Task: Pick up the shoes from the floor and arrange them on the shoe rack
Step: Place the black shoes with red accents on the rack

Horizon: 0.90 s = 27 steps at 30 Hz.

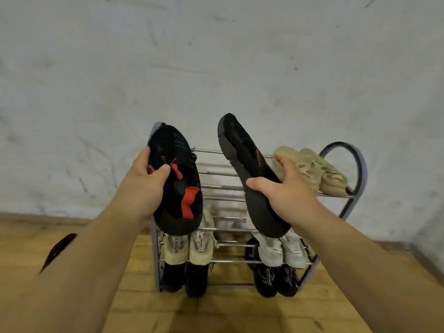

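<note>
From the head camera, the left hand (140, 188) curls fingers and thumb around a black-and-red shoe (182, 188). The right hand (288, 191) clamps a second black shoe (242, 162), sole showing. Both shoes are held over the shoe rack (221, 187), near a beige pair (319, 171) on its top shelf.

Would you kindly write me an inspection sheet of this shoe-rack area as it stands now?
Surface: wooden floor; the shoe rack stands on it.
Job's things: black-and-red shoe and second black shoe held above the top tier; beige pair on the top tier at right; cream pair and white pair on the middle tier; two black pairs on the bottom tier.
Clutter: dark elongated object on the floor at left, kind unclear.
Hands: left hand grips the black-and-red shoe; right hand grips the second black shoe.
Cables: nothing seen.
Surroundings: scuffed white wall behind the rack.
</note>
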{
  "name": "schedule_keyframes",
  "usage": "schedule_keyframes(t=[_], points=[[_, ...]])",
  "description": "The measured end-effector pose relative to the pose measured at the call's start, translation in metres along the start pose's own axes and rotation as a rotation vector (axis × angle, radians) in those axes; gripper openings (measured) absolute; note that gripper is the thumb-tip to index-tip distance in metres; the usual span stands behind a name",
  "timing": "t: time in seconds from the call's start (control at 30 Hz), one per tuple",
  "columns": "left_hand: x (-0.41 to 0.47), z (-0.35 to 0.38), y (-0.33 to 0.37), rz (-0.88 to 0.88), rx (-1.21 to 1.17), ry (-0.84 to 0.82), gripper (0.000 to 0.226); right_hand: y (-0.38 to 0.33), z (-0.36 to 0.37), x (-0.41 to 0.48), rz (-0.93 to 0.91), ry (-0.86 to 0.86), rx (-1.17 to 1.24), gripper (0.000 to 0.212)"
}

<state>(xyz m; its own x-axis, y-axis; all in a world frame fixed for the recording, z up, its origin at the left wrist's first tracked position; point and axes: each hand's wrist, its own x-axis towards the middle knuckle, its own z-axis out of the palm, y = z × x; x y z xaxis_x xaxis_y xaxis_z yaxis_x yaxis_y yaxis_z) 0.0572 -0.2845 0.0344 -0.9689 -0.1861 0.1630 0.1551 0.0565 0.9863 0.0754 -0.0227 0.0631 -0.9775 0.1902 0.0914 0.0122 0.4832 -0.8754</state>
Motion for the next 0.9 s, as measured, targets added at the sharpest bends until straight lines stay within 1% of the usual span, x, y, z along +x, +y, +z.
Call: schedule_keyframes(t=[0.07, 0.23, 0.33, 0.43, 0.5, 0.6, 0.7, 0.73, 0.8, 0.83, 0.9], points=[[0.01, -0.004, -0.012, -0.003, 0.087, -0.033, 0.056, -0.009, 0.022, 0.022, -0.001, 0.01, -0.059, 0.097], [0.03, 0.019, -0.022, -0.033, 0.089, -0.066, 0.051, -0.011, 0.051, 0.078, 0.06, 0.072, -0.121, 0.1], [0.041, 0.034, -0.025, -0.048, 0.082, -0.036, 0.057, -0.005, 0.054, 0.087, 0.079, 0.03, -0.192, 0.085], [0.048, 0.048, -0.029, -0.07, 0.061, -0.042, 0.057, 0.008, 0.047, 0.077, 0.015, -0.016, -0.131, 0.068], [0.05, 0.055, -0.029, -0.084, 0.043, -0.053, 0.055, 0.023, 0.04, 0.067, -0.005, -0.024, -0.056, 0.065], [0.053, 0.064, -0.028, -0.104, 0.023, -0.061, 0.055, 0.04, 0.028, 0.061, 0.015, 0.012, -0.031, 0.069], [0.052, 0.072, -0.026, -0.141, -0.002, -0.065, 0.052, 0.046, 0.021, 0.059, 0.019, 0.046, 0.015, 0.056], [0.05, 0.074, -0.022, -0.153, -0.004, -0.072, 0.055, 0.047, 0.02, 0.059, 0.029, 0.044, 0.036, 0.054], [0.052, 0.076, -0.023, -0.191, -0.053, -0.082, 0.088, 0.049, 0.021, 0.059, 0.062, 0.017, 0.082, 0.056], [0.055, 0.077, -0.027, -0.21, -0.085, -0.095, 0.1, 0.051, 0.021, 0.059, 0.08, 0.0, 0.116, 0.059], [0.07, 0.079, -0.05, -0.205, -0.067, -0.135, 0.106, 0.054, 0.022, 0.06, 0.106, -0.039, 0.19, 0.064]])
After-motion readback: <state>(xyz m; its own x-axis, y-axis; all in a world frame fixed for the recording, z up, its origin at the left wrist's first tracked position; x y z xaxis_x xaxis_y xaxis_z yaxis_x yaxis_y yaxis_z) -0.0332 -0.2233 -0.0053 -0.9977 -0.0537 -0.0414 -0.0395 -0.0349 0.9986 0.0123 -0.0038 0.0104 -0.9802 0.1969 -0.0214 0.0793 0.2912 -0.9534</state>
